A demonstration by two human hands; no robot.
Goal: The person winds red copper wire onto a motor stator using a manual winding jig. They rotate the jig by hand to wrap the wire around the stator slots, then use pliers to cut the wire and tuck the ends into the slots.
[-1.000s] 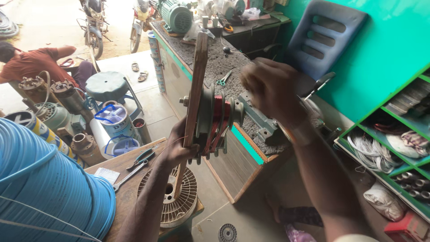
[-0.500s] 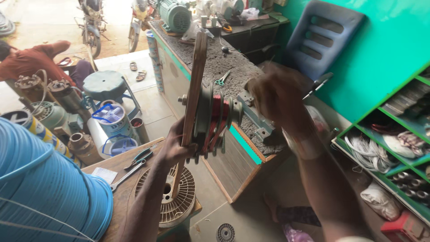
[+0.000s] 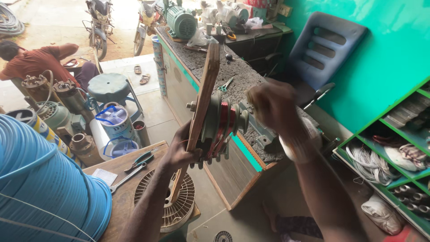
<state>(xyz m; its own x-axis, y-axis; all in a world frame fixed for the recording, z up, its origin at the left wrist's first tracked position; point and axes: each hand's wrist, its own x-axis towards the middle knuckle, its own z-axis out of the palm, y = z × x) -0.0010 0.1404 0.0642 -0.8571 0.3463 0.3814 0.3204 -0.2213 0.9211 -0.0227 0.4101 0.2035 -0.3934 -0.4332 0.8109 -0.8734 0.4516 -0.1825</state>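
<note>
Hands (image 3: 181, 150) grip winder (image 3: 217, 127) beside counter edge (image 3: 244, 152).

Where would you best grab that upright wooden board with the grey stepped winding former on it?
Grip the upright wooden board at its lower edge from the left, as the left hand does: the grey stepped former and red wire crowd its right face, leaving that edge bare.
</note>
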